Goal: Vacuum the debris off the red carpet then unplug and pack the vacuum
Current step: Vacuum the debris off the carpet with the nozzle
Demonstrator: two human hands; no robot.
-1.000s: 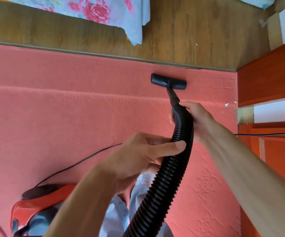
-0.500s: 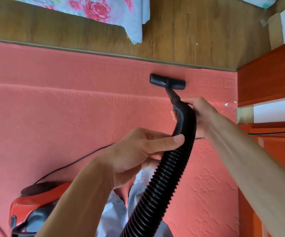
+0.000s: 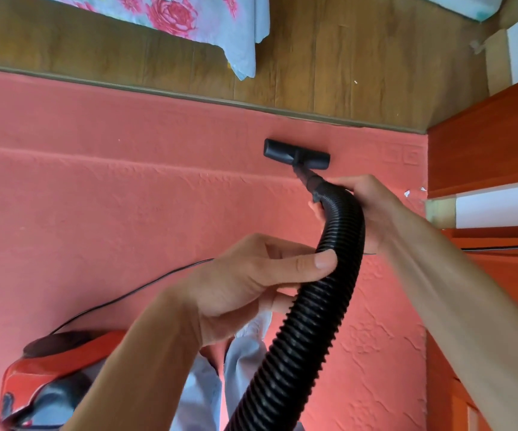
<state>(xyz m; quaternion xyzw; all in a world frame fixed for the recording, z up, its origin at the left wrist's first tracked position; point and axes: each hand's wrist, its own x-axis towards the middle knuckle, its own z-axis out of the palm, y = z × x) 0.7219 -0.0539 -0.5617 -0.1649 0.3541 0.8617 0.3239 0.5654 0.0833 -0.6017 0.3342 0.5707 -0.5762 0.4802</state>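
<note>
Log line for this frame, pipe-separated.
phase: vacuuming | left hand: holds hose | right hand: grips hose near nozzle | nozzle: on carpet by far edge | debris: scraps at right edge | vacuum: bottom left

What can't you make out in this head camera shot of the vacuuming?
1. Vacuum body: head view, cut off by the bottom edge and partly covered by the left forearm.
2. Power cord: passes behind the left hand and hose, then runs off the right edge, plug unseen.
3. Right hand: most fingers hidden behind the hose.
4. White specks beside the red cabinet: too small to identify.
5. Nozzle underside: faces the carpet.
</note>
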